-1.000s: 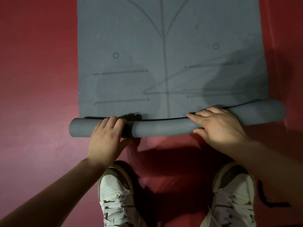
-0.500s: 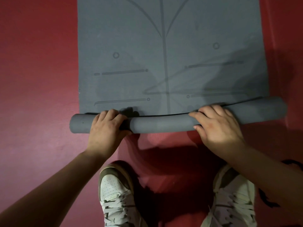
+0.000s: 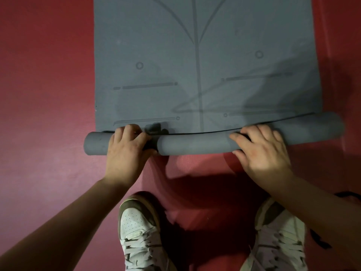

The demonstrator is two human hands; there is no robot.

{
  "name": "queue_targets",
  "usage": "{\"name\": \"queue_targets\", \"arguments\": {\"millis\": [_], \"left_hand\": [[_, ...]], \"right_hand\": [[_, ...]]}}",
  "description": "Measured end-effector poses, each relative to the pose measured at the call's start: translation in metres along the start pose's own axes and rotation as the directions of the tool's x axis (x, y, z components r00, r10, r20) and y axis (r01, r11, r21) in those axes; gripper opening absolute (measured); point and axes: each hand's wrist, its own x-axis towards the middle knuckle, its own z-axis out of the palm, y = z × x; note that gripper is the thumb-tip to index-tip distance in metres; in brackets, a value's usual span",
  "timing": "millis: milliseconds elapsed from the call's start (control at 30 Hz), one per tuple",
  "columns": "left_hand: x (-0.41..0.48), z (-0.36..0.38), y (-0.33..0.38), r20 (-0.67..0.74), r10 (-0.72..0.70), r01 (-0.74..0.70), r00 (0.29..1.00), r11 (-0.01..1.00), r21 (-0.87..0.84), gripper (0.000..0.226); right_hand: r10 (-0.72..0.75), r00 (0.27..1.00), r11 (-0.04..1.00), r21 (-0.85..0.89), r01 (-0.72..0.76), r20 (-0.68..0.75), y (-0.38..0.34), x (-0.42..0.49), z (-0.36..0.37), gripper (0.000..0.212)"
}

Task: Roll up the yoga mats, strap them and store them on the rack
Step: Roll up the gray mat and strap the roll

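Yoga mat (image 3: pixel 207 75) edge rolled; left hand (image 3: pixel 125 153), right hand (image 3: pixel 261 151) gripping

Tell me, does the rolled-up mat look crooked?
Yes. The rolled part of the yoga mat lies slanted: its right end sits farther up than the left and pokes out past the flat part's right edge. The left hand and right hand grip it.

The grey rectangular yoga mat (image 3: pixel 195 75) looks like soft foam or rubber, matt and finely grained, with darker alignment lines (image 3: pixel 197 55) printed flat on it. The red floor (image 3: pixel 48 94) has a matt, finely pebbled, padded surface. The white low sneakers (image 3: pixel 136 227) look like smooth leather with a perforated toe, duller olive trim and woven cloth laces (image 3: pixel 136 249).
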Motion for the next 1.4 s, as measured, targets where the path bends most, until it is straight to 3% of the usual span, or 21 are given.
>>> {"name": "queue_targets", "arguments": {"millis": [267, 533, 733, 1033, 1167, 1267, 1400], "left_hand": [[-0.002, 0.000, 0.006, -0.065, 0.000, -0.001, 0.998, 1.000, -0.018, 0.034], [-0.008, 0.006, 0.005, -0.050, 0.012, -0.011, 0.999, 1.000, 0.006, 0.043], [0.004, 0.001, 0.004, -0.076, 0.016, -0.015, 0.997, 1.000, 0.017, 0.042], [0.015, 0.000, 0.000, -0.065, 0.027, -0.026, 0.998, 1.000, 0.008, 0.033], [0.007, 0.006, -0.001, -0.062, 0.056, -0.056, 0.997, 0.998, 0.005, 0.044], [0.006, 0.011, 0.000, 0.009, 0.057, -0.057, 0.998, 0.997, 0.050, 0.066], [0.017, 0.010, 0.001, -0.013, 0.057, -0.056, 0.998, 0.997, 0.057, 0.059]], "right_hand": [[-0.015, 0.998, 0.995, -0.102, 0.021, 0.062, -0.001, 0.010, -0.003, 0.040], [0.003, 1.000, 0.998, 0.070, -0.004, 0.012, 0.008, 0.012, 0.001, 0.032], [0.000, 0.999, 0.998, 0.055, 0.003, -0.050, 0.013, 0.015, 0.001, 0.033], [-0.003, 0.998, 0.999, -0.041, 0.006, 0.061, 0.006, 0.022, -0.005, 0.057], [-0.009, 0.997, 0.998, -0.056, 0.013, 0.072, 0.007, 0.023, -0.003, 0.066], [-0.013, 0.997, 0.998, -0.064, 0.018, 0.072, 0.008, 0.018, 0.003, 0.075], [-0.007, 0.998, 0.997, -0.079, 0.011, 0.057, 0.009, 0.028, 0.002, 0.071]]}}
